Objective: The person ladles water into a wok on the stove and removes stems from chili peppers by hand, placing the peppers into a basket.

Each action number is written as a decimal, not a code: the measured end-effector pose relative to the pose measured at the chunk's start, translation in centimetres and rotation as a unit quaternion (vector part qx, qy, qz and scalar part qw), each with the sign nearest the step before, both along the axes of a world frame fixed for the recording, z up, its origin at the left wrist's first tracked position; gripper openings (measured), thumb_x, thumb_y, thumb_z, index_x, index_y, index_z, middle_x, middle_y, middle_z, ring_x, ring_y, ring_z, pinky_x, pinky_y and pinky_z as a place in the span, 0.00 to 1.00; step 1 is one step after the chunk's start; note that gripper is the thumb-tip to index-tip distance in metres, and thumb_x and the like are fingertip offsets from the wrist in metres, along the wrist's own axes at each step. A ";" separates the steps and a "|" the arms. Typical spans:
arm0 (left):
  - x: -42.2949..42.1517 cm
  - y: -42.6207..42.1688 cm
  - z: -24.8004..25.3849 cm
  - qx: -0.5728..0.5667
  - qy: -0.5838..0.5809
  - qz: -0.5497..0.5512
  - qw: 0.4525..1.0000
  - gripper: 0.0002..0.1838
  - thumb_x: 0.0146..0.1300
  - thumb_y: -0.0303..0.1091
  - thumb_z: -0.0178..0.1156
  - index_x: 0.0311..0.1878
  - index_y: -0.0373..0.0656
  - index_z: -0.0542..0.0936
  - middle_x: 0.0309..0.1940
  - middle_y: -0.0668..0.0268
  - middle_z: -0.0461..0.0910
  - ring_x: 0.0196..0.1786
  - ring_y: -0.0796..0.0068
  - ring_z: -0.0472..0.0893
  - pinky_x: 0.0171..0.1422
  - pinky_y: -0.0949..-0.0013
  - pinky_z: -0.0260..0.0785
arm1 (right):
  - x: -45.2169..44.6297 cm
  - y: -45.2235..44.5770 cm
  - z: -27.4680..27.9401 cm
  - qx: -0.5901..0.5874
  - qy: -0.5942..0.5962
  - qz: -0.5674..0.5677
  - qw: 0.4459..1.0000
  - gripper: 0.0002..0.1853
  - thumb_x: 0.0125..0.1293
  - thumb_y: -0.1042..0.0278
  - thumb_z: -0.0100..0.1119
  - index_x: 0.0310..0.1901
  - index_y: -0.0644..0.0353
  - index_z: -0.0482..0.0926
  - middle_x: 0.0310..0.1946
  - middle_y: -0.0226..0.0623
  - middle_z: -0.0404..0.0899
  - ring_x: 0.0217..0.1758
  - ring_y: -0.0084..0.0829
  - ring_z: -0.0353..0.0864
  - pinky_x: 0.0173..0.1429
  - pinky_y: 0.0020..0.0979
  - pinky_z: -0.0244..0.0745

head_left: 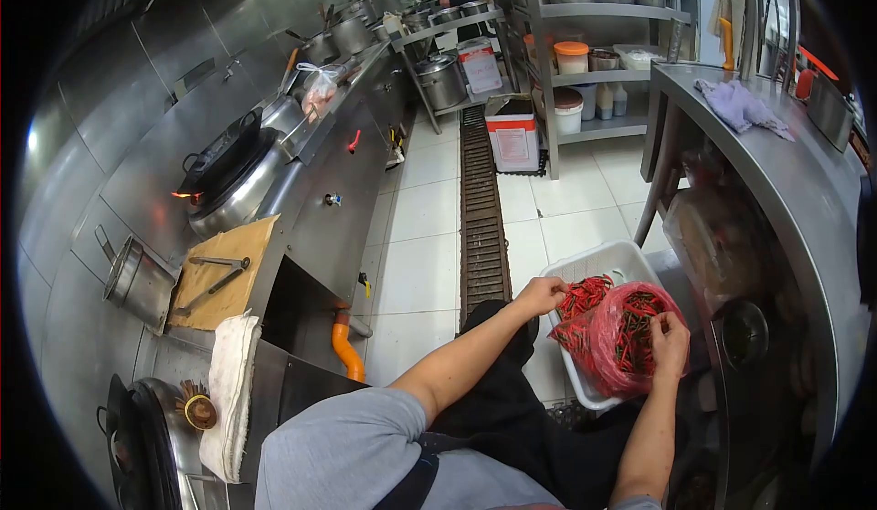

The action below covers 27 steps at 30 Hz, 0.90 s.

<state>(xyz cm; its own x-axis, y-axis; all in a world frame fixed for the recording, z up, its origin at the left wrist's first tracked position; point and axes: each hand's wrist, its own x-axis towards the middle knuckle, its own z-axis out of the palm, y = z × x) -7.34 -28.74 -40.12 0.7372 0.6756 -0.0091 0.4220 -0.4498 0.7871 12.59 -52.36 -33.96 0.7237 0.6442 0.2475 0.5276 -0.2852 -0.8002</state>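
Observation:
A white plastic basket (582, 262) stands on the floor by my knees. In it, a pink plastic bag (603, 344) lies open, full of red and dark chili peppers (634, 325). More red chilies (585, 298) lie in the basket beside the bag. My left hand (544, 296) is at the basket's left rim, close to those loose chilies; its fingers are pinched together, and anything between them is too small to make out. Over the right side of the bag's mouth, my right hand (670, 342) has its fingers closed at the chilies, with the fingertips partly hidden.
On the left runs a steel stove line with a wok (219, 156), a small flame and tongs (219, 282) on a board. A steel table (786, 158) with a purple cloth stands right. A floor drain (481, 209) runs ahead toward shelves (603, 76). Another person stands far back.

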 end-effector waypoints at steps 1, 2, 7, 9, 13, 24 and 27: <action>0.0 -0.2 0.3 0.002 0.015 -0.004 1.000 0.11 0.58 0.30 0.59 0.44 0.38 0.81 0.35 0.59 0.84 0.40 0.71 0.83 0.47 0.69 0.75 | -0.2 0.0 0.2 -0.017 0.004 -0.001 1.000 0.08 0.58 0.68 0.60 0.31 0.65 0.79 0.22 0.46 0.79 0.26 0.42 0.80 0.35 0.40 0.71; -0.1 -0.3 0.2 0.001 0.013 -0.001 1.000 0.11 0.58 0.30 0.59 0.44 0.38 0.81 0.35 0.59 0.84 0.40 0.71 0.83 0.47 0.69 0.75 | -0.2 0.0 0.0 -0.018 0.003 0.001 1.000 0.08 0.58 0.68 0.60 0.31 0.65 0.79 0.22 0.46 0.79 0.26 0.42 0.80 0.35 0.40 0.71; -0.2 -1.2 1.3 0.033 0.012 -0.019 0.999 0.11 0.54 0.32 0.59 0.39 0.39 0.82 0.34 0.55 0.83 0.38 0.61 0.83 0.46 0.64 0.75 | 0.0 0.2 -1.8 -0.056 -0.039 0.010 0.998 0.07 0.58 0.69 0.61 0.31 0.65 0.79 0.23 0.47 0.79 0.27 0.44 0.80 0.36 0.40 0.71; -0.3 -1.5 1.6 0.035 0.017 -0.020 0.999 0.10 0.54 0.32 0.59 0.38 0.39 0.82 0.34 0.55 0.83 0.38 0.61 0.83 0.46 0.64 0.75 | -0.1 0.4 -2.4 -0.073 -0.037 0.008 0.997 0.07 0.58 0.68 0.60 0.32 0.65 0.79 0.24 0.48 0.79 0.28 0.45 0.80 0.36 0.41 0.71; -0.7 -1.2 1.2 0.045 0.019 -0.036 0.998 0.13 0.55 0.35 0.60 0.42 0.41 0.81 0.34 0.55 0.83 0.39 0.59 0.83 0.47 0.62 0.74 | -0.8 0.6 -2.6 -0.102 -0.068 0.025 0.992 0.08 0.58 0.68 0.60 0.32 0.65 0.79 0.25 0.50 0.79 0.31 0.49 0.80 0.39 0.44 0.72; -1.0 -0.1 0.9 0.021 0.004 -0.020 1.000 0.13 0.55 0.35 0.61 0.43 0.40 0.81 0.33 0.56 0.83 0.39 0.63 0.83 0.47 0.64 0.74 | -0.6 0.3 -3.7 -0.134 -0.051 0.020 0.989 0.08 0.57 0.68 0.60 0.32 0.65 0.79 0.28 0.52 0.80 0.35 0.52 0.80 0.42 0.45 0.73; -1.0 0.8 0.8 -0.024 -0.064 -0.006 0.998 0.14 0.58 0.32 0.59 0.47 0.39 0.79 0.35 0.60 0.83 0.38 0.69 0.82 0.43 0.65 0.75 | -0.7 0.3 -3.5 -0.141 -0.061 0.013 0.988 0.08 0.56 0.68 0.61 0.31 0.65 0.79 0.28 0.52 0.80 0.35 0.52 0.80 0.42 0.46 0.73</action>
